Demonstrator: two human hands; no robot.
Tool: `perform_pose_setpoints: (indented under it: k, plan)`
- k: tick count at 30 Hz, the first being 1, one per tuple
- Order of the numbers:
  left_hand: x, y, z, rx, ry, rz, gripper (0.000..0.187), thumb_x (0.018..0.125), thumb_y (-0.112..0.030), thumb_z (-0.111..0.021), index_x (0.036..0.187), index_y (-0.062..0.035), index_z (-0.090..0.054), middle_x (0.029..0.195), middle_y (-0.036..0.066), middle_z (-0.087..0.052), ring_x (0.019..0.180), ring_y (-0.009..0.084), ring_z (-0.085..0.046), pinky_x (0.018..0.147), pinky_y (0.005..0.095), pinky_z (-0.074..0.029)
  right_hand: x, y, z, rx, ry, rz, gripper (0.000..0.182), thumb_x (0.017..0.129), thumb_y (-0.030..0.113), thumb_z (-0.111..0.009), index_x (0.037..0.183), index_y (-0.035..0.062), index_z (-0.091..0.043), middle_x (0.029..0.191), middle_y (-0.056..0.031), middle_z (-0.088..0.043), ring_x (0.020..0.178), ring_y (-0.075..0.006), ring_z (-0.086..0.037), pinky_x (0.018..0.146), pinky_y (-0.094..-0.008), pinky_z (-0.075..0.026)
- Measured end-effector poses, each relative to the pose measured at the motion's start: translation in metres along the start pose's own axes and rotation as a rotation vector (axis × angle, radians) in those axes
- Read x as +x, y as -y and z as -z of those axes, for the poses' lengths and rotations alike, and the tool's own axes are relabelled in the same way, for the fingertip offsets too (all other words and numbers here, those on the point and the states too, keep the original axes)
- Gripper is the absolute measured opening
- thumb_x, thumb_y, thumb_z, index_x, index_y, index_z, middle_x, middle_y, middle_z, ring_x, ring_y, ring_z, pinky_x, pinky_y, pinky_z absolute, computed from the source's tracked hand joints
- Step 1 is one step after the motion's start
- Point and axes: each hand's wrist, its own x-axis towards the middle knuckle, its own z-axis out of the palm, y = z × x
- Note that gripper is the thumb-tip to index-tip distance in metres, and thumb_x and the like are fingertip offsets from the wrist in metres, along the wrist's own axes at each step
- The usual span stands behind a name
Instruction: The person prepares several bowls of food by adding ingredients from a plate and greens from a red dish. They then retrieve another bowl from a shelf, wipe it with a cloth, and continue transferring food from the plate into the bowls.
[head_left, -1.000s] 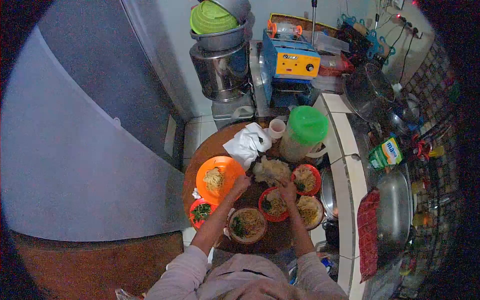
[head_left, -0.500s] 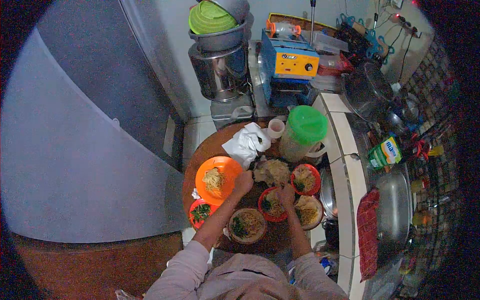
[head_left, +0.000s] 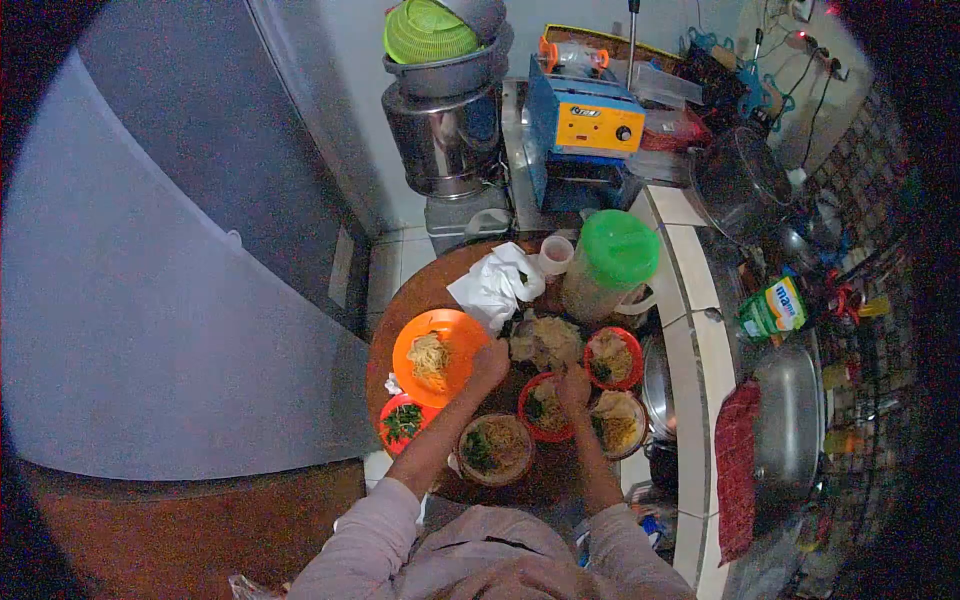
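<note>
Two hands over noodle bowls | left hand point(head_left: 490, 358), right hand point(head_left: 573, 383) | finger state too small to tell

Pale heap of crackers point(head_left: 545, 342) beside red bowl of noodles and greens point(head_left: 545, 408).

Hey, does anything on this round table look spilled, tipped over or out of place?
Nothing looks spilled or tipped. The bowls of noodles sit upright on the round table. Only the crumpled white cloth lies loose beside the green-lidded jug.
</note>
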Motion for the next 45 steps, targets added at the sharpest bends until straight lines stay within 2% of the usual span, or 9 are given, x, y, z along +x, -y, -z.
perform_pose_setpoints:
  k: [13,17,19,22,28,37,41,43,45]
  plan:
    - [0.001,-0.008,0.009,0.013,0.084,0.037,0.018,0.075,-0.007,-0.041,0.080,0.0023,-0.056,0.078,0.021,-0.057,0.075,0.0350,-0.057,0.063,0.0443,-0.046,-0.005,-0.002,0.006,-0.088,-0.233,0.156,0.031,0.081,0.029,-0.044,0.092,0.0027,-0.057,0.078,-0.0160,-0.057,0.070,-0.0322,-0.055,0.064,-0.0410,-0.044]
    - [0.002,0.000,-0.001,-0.084,0.052,0.068,0.015,0.073,-0.006,-0.044,0.078,0.0022,-0.055,0.078,0.022,-0.056,0.075,0.0350,-0.057,0.062,0.0443,-0.046,-0.008,-0.019,-0.007,-0.012,-0.026,0.046,0.031,0.080,0.028,-0.045,0.097,0.0031,-0.055,0.079,-0.0169,-0.057,0.073,-0.0322,-0.055,0.065,-0.0403,-0.044]
    - [0.005,0.008,-0.009,-0.035,0.072,-0.029,0.013,0.071,-0.007,-0.047,0.077,0.0015,-0.055,0.076,0.021,-0.056,0.072,0.0349,-0.056,0.061,0.0444,-0.046,0.020,-0.084,-0.089,-0.286,-0.490,0.388,0.032,0.081,0.029,-0.044,0.098,0.0039,-0.054,0.077,-0.0172,-0.057,0.072,-0.0317,-0.055,0.064,-0.0411,-0.044]
    - [-0.002,-0.002,0.005,-0.006,0.023,0.006,0.011,0.069,-0.007,-0.048,0.075,0.0009,-0.054,0.074,0.019,-0.056,0.070,0.0345,-0.056,0.061,0.0443,-0.046,0.007,0.022,0.037,-0.159,0.014,0.000,0.036,0.082,0.034,-0.042,0.092,0.0015,-0.056,0.075,-0.0174,-0.057,0.070,-0.0312,-0.055,0.063,-0.0414,-0.044]
    - [0.002,-0.001,0.005,-0.007,0.082,0.062,0.013,0.070,-0.009,-0.047,0.077,-0.0001,-0.054,0.074,0.019,-0.056,0.071,0.0339,-0.057,0.060,0.0443,-0.046,0.008,0.031,0.049,-0.152,0.195,-0.183,0.043,0.082,0.039,-0.039,0.082,0.0005,-0.057,0.069,-0.0185,-0.056,0.065,-0.0325,-0.056,0.058,-0.0410,-0.045]
    - [-0.023,-0.017,0.040,-0.009,0.147,0.091,0.015,0.069,-0.009,-0.048,0.076,0.0021,-0.055,0.072,0.021,-0.056,0.071,0.0363,-0.056,0.063,0.0450,-0.044,0.003,0.030,0.056,0.269,-0.269,0.181,0.027,0.080,0.028,-0.049,0.076,0.0023,-0.058,0.062,-0.0139,-0.054,0.052,-0.0265,-0.052,0.052,-0.0360,-0.044]
    - [-0.026,-0.003,0.018,-0.155,0.093,0.131,0.016,0.068,-0.010,-0.049,0.075,0.0025,-0.056,0.074,0.023,-0.056,0.073,0.0374,-0.055,0.066,0.0450,-0.043,0.024,0.009,0.051,0.103,0.173,-0.003,0.025,0.080,0.027,-0.049,0.082,0.0037,-0.057,0.063,-0.0119,-0.055,0.053,-0.0247,-0.052,0.051,-0.0345,-0.043]
    - [-0.021,0.001,0.009,-0.209,0.111,0.161,0.017,0.068,-0.011,-0.049,0.075,0.0022,-0.057,0.076,0.023,-0.056,0.075,0.0387,-0.054,0.068,0.0444,-0.043,0.023,-0.011,0.025,0.034,-0.441,0.388,0.024,0.080,0.027,-0.050,0.085,0.0050,-0.058,0.062,-0.0119,-0.054,0.053,-0.0236,-0.052,0.050,-0.0347,-0.041]
    - [-0.018,-0.006,0.020,-0.256,0.160,0.154,0.018,0.067,-0.011,-0.050,0.076,0.0025,-0.057,0.076,0.023,-0.056,0.076,0.0385,-0.054,0.069,0.0441,-0.043,0.024,-0.012,0.018,0.156,-0.211,0.155,0.024,0.080,0.027,-0.049,0.087,0.0054,-0.058,0.063,-0.0124,-0.054,0.055,-0.0247,-0.052,0.052,-0.0356,-0.042]
